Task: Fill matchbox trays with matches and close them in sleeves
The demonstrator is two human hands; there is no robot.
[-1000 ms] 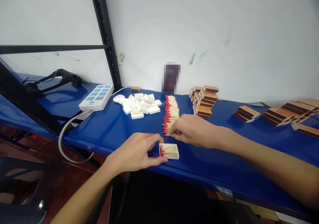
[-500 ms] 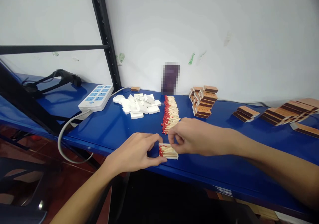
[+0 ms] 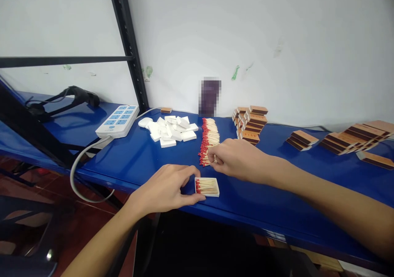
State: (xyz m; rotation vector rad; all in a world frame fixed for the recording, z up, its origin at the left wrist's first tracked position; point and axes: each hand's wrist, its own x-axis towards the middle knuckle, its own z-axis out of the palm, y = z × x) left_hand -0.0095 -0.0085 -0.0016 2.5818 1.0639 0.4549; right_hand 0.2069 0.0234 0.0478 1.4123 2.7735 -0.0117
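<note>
A small white matchbox tray (image 3: 207, 188) lies near the table's front edge with red-headed matches (image 3: 207, 185) in it, their heads to the left. My left hand (image 3: 172, 186) grips the tray's left end between thumb and fingers. Behind it, a long row of loose matches (image 3: 211, 135) stretches toward the wall, red heads on the left. My right hand (image 3: 235, 160) is over the near end of this row, fingers curled and pressed together. What its fingertips hold, if anything, is hidden.
White trays (image 3: 172, 130) are heaped at the left rear. Matchbox sleeves (image 3: 254, 123) are stacked right of the match row, with more brown sleeves (image 3: 353, 139) farther right. A power strip (image 3: 118, 121) stands by the black rack post (image 3: 132, 51) on the blue table (image 3: 123, 158).
My right hand has moved up and away from the tray to the near end of the match row, uncovering the tray's right side. My left hand stays on the tray.
</note>
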